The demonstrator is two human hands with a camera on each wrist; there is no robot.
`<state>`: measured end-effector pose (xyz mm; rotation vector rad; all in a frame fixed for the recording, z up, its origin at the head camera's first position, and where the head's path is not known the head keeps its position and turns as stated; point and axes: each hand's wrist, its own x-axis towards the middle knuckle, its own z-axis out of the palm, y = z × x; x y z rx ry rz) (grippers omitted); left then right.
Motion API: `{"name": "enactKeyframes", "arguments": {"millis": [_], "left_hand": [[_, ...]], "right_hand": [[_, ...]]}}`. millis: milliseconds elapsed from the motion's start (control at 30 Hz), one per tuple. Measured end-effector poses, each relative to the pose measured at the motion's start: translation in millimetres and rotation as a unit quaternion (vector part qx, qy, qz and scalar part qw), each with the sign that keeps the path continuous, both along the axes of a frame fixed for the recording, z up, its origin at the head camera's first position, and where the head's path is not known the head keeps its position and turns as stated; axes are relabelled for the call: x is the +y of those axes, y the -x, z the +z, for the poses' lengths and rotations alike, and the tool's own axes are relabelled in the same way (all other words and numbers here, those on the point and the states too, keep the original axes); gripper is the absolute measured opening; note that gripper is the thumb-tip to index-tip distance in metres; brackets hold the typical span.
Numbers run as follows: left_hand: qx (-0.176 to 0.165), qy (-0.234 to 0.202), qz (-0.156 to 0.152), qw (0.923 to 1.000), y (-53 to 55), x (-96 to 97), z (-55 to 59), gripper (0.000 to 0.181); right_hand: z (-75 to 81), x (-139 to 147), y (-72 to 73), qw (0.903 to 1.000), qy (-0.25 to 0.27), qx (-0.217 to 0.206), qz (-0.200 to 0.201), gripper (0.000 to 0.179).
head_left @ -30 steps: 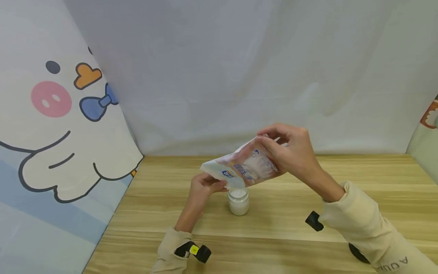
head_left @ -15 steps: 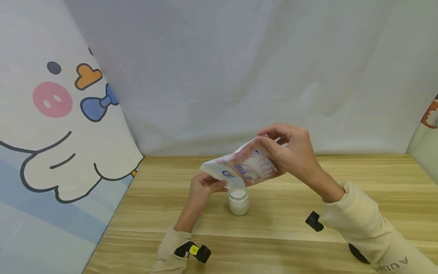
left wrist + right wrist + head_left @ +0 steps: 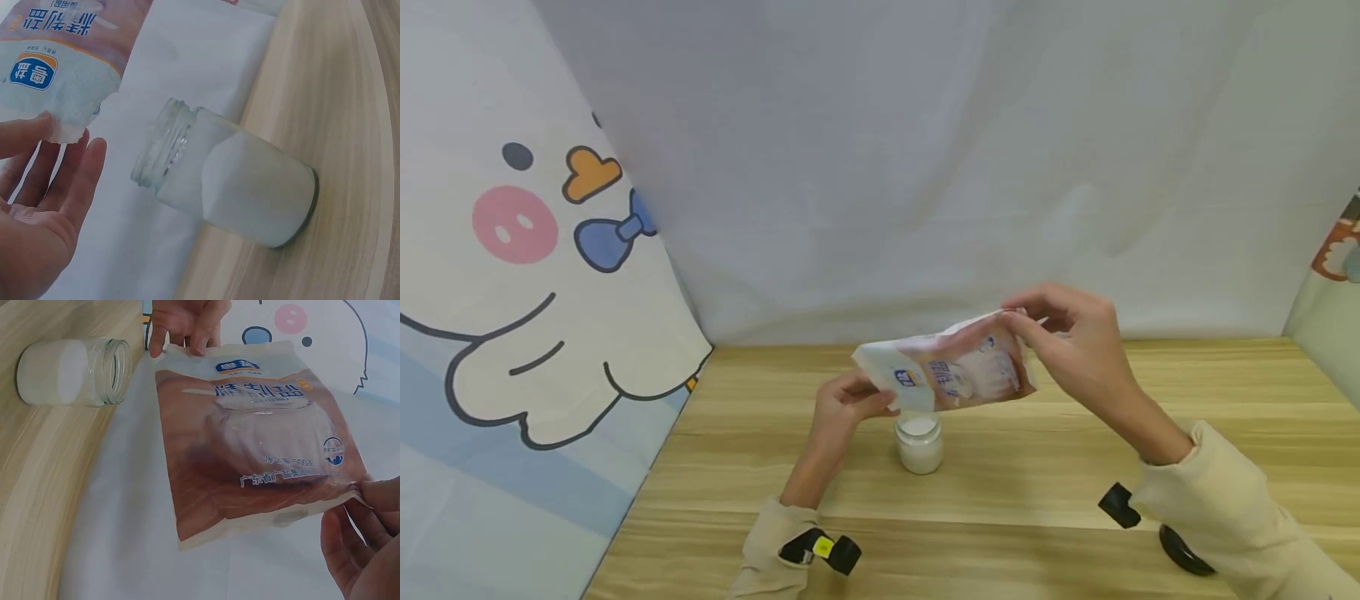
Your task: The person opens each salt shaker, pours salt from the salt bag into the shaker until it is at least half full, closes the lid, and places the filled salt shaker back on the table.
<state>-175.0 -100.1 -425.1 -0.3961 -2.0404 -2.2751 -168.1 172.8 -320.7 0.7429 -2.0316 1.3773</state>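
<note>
A brown and pale-blue salt bag [image 3: 955, 371] is held in the air between both hands, almost level in the head view. My left hand [image 3: 844, 404] pinches its pale-blue end; in the left wrist view that end has a torn edge. With thumb and fingers, my right hand [image 3: 1078, 350] grips a corner of the opposite end, as the right wrist view also shows. The bag looks flat and slightly creased. Below its torn end, a lidless glass jar [image 3: 919, 450] stands upright on the table. White salt [image 3: 256, 187] fills much of the jar, with the neck above it bare.
The wood-grain table [image 3: 1000, 500] ends at a pale backdrop [image 3: 880, 167]. A cartoon-print sheet [image 3: 572, 333] borders the left side. A black round object [image 3: 1183, 550] lies by the right sleeve, partly hidden.
My right hand has shifted right and slightly down, bringing the bag from a steeper tilt to nearly level. The left hand keeps its pinch, and the jar stays standing.
</note>
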Motion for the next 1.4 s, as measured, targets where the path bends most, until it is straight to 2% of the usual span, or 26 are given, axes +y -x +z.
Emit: {"name": "enactKeyframes", "arguments": {"millis": [333,533,700,867,1100,1400], "left_hand": [[0.029,0.0,-0.007,0.9995,-3.6,3.5,12.1,0.018],[0.032,-0.01,0.008,0.9994,-3.5,8.0,16.5,0.017],[0.042,-0.013,0.013,0.999,-7.1,12.9,23.8,0.01],[0.057,-0.012,0.008,0.9983,-10.4,18.2,31.4,0.01],[0.088,0.009,-0.015,0.996,-16.4,24.7,41.5,0.018],[0.123,0.011,-0.033,0.9918,-27.7,43.3,58.2,0.016]], "right_hand": [[-20.3,21,-12.7,0.998,-0.001,-0.041,-0.047,0.009],[-35.2,33,-20.3,0.9971,-0.001,-0.056,-0.052,0.009],[-49.9,41,-30.2,0.9944,-0.005,-0.089,-0.057,0.01],[-66.6,47,-38.0,0.992,-0.011,-0.114,-0.054,0.008],[-88.5,51,-50.2,0.9851,-0.034,-0.163,-0.042,0.007],[-113.0,48,-69.3,0.9747,-0.026,-0.221,-0.016,0.005]]}}
